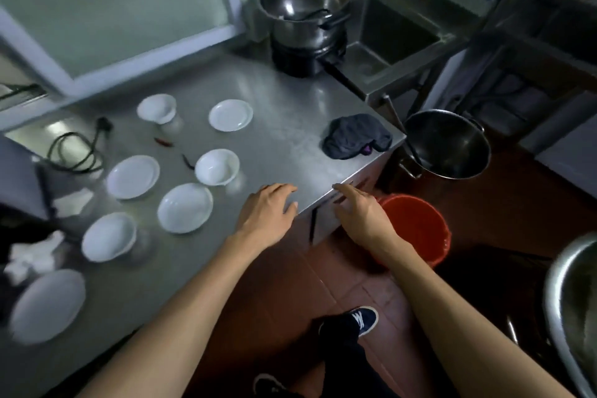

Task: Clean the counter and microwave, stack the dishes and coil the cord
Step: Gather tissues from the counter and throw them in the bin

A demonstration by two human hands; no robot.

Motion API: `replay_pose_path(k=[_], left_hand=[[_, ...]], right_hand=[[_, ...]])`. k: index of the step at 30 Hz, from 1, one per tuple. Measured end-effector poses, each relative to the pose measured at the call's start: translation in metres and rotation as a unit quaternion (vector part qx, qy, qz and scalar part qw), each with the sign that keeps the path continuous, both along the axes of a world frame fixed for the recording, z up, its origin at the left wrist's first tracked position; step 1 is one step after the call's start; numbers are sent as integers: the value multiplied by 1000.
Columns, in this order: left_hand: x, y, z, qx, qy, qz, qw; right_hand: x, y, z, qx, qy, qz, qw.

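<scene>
Several white plates and bowls lie scattered on the steel counter [290,113], among them a plate [230,115], a bowl [217,166] and a plate [184,207]. A dark cloth [355,136] lies crumpled near the counter's right edge. A black cord [76,152] lies loose at the far left beside the microwave [16,178]. My left hand [269,207] rests flat on the counter's front edge, fingers straight. My right hand [361,208] hovers just off the edge, fingers extended, holding nothing.
A steel pot [303,6] stands on a black burner at the back. Two red chilies [163,141] lie between the dishes. Crumpled white paper [30,260] sits at the left. A red bucket [416,229] and a steel pot [447,144] stand on the floor.
</scene>
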State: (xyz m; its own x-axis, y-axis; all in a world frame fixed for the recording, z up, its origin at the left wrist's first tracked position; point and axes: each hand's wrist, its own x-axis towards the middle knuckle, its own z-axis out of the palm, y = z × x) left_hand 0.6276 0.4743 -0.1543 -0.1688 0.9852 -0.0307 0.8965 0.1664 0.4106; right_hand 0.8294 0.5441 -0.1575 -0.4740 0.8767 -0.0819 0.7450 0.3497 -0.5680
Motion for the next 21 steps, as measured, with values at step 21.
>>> replay_pose_path(k=[21], left_hand=[[-155, -264, 50, 69, -23, 311, 948]], right_hand=[[-224, -166, 43, 20, 42, 282, 958]])
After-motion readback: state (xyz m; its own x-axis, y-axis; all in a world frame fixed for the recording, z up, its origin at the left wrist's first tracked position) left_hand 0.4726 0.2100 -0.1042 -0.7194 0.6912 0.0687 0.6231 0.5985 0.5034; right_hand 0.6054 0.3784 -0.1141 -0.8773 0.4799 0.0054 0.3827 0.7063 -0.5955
